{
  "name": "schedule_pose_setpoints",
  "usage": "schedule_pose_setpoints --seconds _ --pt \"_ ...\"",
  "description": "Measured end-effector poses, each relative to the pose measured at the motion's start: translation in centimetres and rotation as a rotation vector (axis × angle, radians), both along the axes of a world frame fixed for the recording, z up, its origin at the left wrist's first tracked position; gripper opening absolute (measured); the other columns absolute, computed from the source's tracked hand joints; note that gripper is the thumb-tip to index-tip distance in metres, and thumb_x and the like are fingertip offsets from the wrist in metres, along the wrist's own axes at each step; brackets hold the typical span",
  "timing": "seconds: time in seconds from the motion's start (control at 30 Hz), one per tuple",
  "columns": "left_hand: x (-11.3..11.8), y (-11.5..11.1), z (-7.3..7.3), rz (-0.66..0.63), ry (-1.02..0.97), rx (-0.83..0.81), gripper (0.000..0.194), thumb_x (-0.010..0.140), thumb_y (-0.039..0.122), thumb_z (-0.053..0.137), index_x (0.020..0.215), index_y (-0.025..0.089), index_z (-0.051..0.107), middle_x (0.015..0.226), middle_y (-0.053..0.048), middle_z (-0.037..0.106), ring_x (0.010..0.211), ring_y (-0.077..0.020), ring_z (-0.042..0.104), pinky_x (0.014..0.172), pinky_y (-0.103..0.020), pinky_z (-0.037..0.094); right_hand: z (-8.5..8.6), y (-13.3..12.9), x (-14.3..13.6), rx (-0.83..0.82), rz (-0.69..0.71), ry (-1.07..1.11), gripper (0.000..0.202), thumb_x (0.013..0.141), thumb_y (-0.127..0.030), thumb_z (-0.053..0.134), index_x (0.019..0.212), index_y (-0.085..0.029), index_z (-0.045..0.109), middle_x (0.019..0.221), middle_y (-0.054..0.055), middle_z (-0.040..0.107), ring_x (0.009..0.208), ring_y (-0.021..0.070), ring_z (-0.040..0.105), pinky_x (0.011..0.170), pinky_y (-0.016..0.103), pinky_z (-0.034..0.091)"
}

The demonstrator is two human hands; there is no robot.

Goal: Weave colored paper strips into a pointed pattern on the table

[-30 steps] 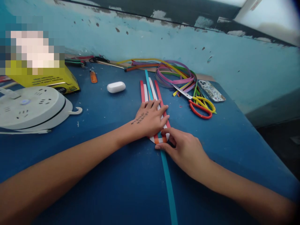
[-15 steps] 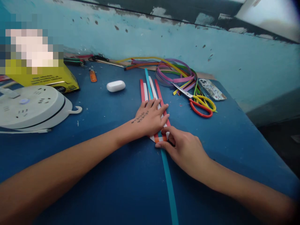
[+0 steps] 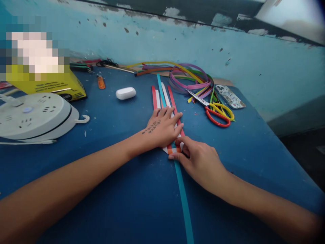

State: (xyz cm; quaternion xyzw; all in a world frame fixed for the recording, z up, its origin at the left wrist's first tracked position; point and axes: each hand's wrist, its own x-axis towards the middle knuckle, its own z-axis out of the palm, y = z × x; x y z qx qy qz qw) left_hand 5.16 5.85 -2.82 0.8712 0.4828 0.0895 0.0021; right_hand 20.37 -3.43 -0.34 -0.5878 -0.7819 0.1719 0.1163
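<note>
Red, white and teal strips lie side by side on the blue table, woven together at their near end (image 3: 174, 150). My left hand (image 3: 165, 127) rests flat over the strips with its fingers spread. At the lower right corner of the woven end, my right hand (image 3: 196, 154) has thumb and index finger closed on its edge. A long teal strip (image 3: 183, 200) runs from under the woven end toward the near edge of the view. The far ends of a red strip (image 3: 153, 96) and several others stick out beyond my left hand.
Scissors (image 3: 218, 113) with red and yellow handles lie at the right, beside coiled colored strips (image 3: 188, 86) and a phone (image 3: 230, 96). A white case (image 3: 126, 93), an orange cutter (image 3: 101, 82), a round power strip (image 3: 33, 117) and a yellow box (image 3: 73, 84) are leftward.
</note>
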Motion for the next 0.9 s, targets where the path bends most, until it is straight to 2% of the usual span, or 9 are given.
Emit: schedule_pose_setpoints --seconds 0.1,0.23,0.37,0.67,0.9 --pt "0.0 0.0 0.1 -0.003 0.003 -0.013 0.054 0.106 0.047 0.033 0.153 0.023 0.045 0.161 -0.013 0.04 0.148 -0.0289 0.034 0.121 -0.049 0.022 -0.1 0.0 0.0 0.002 0.008 -0.001 0.022 0.095 -0.043 0.068 0.093 -0.023 0.057 0.076 -0.002 0.067 0.067 0.0183 0.061 0.054 0.028 0.025" --pt "0.0 0.2 0.2 -0.003 0.001 -0.057 0.056 0.106 0.05 0.032 0.154 0.022 0.044 0.165 -0.014 0.034 0.156 -0.0299 0.023 0.124 -0.057 0.014 -0.5 -0.1 0.2 0.042 0.014 0.006 0.022 0.096 -0.043 0.066 0.093 -0.024 0.058 0.075 -0.002 0.067 0.066 0.0185 0.062 0.053 0.028 0.025" --pt "-0.1 0.5 0.0 -0.031 -0.002 -0.089 0.057 0.107 0.049 0.03 0.156 0.02 0.041 0.171 -0.013 0.022 0.159 -0.0257 0.015 0.127 -0.054 0.011 -0.7 -0.2 0.3 0.044 0.014 0.006 0.021 0.097 -0.045 0.065 0.097 -0.024 0.059 0.075 -0.003 0.067 0.066 0.0186 0.062 0.053 0.028 0.026" --pt "0.0 0.6 0.1 -0.035 -0.01 -0.124 0.056 0.108 0.048 0.028 0.157 0.021 0.039 0.17 -0.007 0.025 0.159 -0.0216 0.017 0.129 -0.049 0.012 -0.8 -0.5 0.3 0.063 0.026 0.017 0.022 0.098 -0.045 0.064 0.102 -0.024 0.06 0.074 -0.003 0.068 0.066 0.0191 0.065 0.053 0.028 0.027" --pt "-0.1 0.6 0.0 -0.038 -0.059 -0.121 0.059 0.107 0.05 0.031 0.162 0.029 0.027 0.17 -0.005 0.026 0.158 -0.0206 0.019 0.127 -0.05 0.014 -1.5 -1.1 0.5 0.227 0.137 -0.023 0.03 0.105 -0.044 0.052 0.096 -0.019 0.066 0.086 0.004 0.075 0.072 0.02 0.071 0.056 0.03 0.032"
